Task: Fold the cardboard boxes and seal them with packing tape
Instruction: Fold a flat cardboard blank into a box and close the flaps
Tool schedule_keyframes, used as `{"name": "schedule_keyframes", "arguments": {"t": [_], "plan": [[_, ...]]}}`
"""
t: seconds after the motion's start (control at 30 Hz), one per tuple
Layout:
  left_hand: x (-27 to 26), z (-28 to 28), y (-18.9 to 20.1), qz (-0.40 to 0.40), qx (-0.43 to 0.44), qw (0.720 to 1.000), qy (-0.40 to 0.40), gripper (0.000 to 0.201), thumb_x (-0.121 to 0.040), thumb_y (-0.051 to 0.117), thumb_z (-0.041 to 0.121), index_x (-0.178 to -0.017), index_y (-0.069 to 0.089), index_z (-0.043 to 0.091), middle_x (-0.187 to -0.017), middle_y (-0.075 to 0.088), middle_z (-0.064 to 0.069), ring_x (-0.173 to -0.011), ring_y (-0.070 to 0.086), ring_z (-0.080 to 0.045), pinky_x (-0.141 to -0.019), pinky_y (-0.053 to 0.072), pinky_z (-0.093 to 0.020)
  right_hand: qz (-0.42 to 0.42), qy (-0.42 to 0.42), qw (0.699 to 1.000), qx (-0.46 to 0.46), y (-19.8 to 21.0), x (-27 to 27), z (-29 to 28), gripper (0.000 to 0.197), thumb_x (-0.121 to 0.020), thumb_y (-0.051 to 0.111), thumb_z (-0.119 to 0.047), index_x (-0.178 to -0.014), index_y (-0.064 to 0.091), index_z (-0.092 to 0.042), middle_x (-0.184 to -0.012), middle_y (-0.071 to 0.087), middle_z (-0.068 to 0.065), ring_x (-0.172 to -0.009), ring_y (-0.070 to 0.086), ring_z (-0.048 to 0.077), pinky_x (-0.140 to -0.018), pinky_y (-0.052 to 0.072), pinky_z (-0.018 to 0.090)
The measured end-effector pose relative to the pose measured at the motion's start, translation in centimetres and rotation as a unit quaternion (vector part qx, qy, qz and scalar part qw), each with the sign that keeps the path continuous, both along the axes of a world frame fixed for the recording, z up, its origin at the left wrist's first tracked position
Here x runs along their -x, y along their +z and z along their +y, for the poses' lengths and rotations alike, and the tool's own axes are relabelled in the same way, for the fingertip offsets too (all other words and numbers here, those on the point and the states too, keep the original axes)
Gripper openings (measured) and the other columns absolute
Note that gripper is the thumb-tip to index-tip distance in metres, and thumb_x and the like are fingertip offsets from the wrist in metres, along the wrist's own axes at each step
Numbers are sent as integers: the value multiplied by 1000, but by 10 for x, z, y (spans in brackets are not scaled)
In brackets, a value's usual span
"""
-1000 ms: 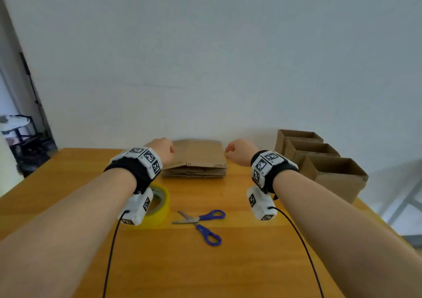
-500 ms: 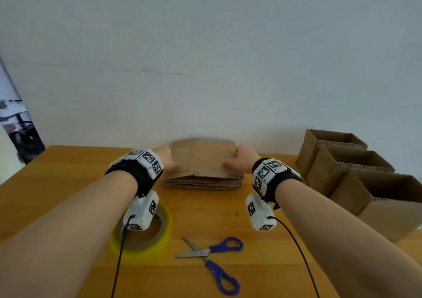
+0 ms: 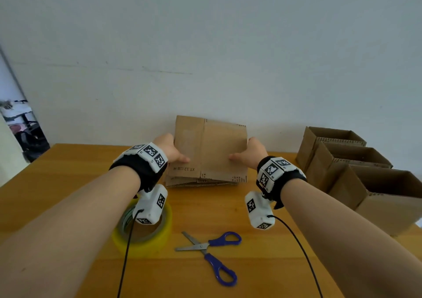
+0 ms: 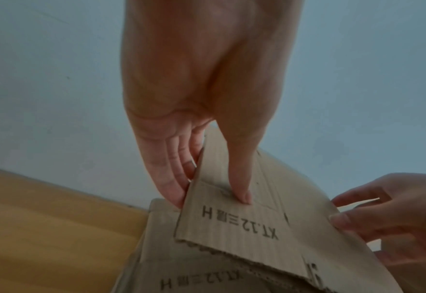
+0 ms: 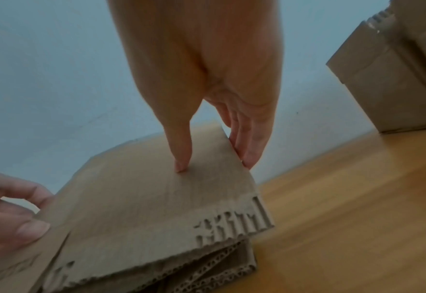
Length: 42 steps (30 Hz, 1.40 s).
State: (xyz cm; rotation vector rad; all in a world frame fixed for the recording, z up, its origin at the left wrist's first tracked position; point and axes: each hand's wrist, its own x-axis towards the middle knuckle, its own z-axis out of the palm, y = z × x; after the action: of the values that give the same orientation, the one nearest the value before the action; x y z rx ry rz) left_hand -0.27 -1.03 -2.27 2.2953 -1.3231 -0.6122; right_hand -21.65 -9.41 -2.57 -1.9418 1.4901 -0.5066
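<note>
A flattened cardboard box (image 3: 211,148) is tilted up off the stack of flat boxes (image 3: 201,182) at the table's back. My left hand (image 3: 170,149) pinches its left edge, thumb on top and fingers (image 4: 174,178) behind. My right hand (image 3: 251,152) pinches the right edge the same way, thumb on the face and fingers (image 5: 250,146) behind. The flat box (image 4: 244,218) carries printed lettering. A yellow roll of packing tape (image 3: 146,233) lies under my left wrist, and blue-handled scissors (image 3: 212,252) lie in front.
Three folded open boxes (image 3: 347,160) stand in a row at the table's right side, the nearest at the right edge. The wooden table (image 3: 68,183) ends at a white wall behind the stack. A doorway with furniture shows at far left.
Both hands reached the stack, took the top flat box by its side edges and lifted its far end up. The head view dropped lower and closer.
</note>
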Motion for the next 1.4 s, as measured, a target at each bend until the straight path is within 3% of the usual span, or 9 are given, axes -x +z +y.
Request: {"name": "schedule_keyframes", "arguments": {"t": [0.17,0.37,0.57,0.7,0.8,1.13,1.27,1.4], "plan": [[27,23,15,-14,66,998,-1,71,-63,86,32,-118,47,11,-115,60,-7,-102,61,-27,-84,55,-43,-22,-11,998,54,15,26,19,65,-82,73,-29,-130,39,-2,-129,52,15,-118,52,30,-91,47,36],[69,57,17,-27,149,988,-21,66,-71,81,28,-124,45,10,-121,58,-9,-107,58,-26,-82,48,-32,-88,-34,991,93,23,70,56,67,-83,72,-29,-134,36,-3,-134,50,15,-122,51,31,-96,47,39],[104,86,4,-48,191,980,-37,56,-74,78,31,-120,51,12,-115,63,-6,-104,61,-25,-87,51,-36,-117,-57,986,108,11,106,91,70,-86,70,-28,-138,30,-4,-140,46,17,-126,48,32,-96,44,38],[117,96,-15,-46,226,973,-20,55,-75,78,31,-121,52,13,-110,64,-10,-101,60,-28,-82,50,-35,-139,-68,983,100,-8,119,104,66,-87,68,-23,-139,30,-4,-138,48,16,-124,49,32,-99,45,38],[122,100,-29,-45,231,972,-2,53,-77,76,30,-119,50,9,-112,63,-14,-102,60,-30,-82,50,-36,-146,-72,982,95,-19,123,107,66,-89,66,-21,-140,28,-5,-139,47,16,-126,48,32,-99,44,39],[122,91,-54,0,225,974,17,61,-81,73,27,-133,45,15,-131,57,-7,-116,57,-26,-93,50,-43,-164,-61,982,71,-37,122,105,58,-93,60,-23,-142,30,-9,-141,47,13,-126,48,29,-96,44,33],[121,89,-58,35,222,974,17,58,-83,70,19,-134,43,14,-133,54,-9,-121,53,-28,-99,46,-44,-174,-30,983,55,-37,119,105,63,-93,59,-25,-146,26,-13,-144,44,9,-130,45,26,-103,42,36],[123,85,-58,83,201,976,-26,55,-87,62,10,-136,39,15,-134,52,-9,-123,50,-28,-103,43,-45,-185,-17,981,55,-36,116,108,62,-95,56,-23,-148,25,-13,-143,45,8,-129,45,24,-99,40,31]]}}
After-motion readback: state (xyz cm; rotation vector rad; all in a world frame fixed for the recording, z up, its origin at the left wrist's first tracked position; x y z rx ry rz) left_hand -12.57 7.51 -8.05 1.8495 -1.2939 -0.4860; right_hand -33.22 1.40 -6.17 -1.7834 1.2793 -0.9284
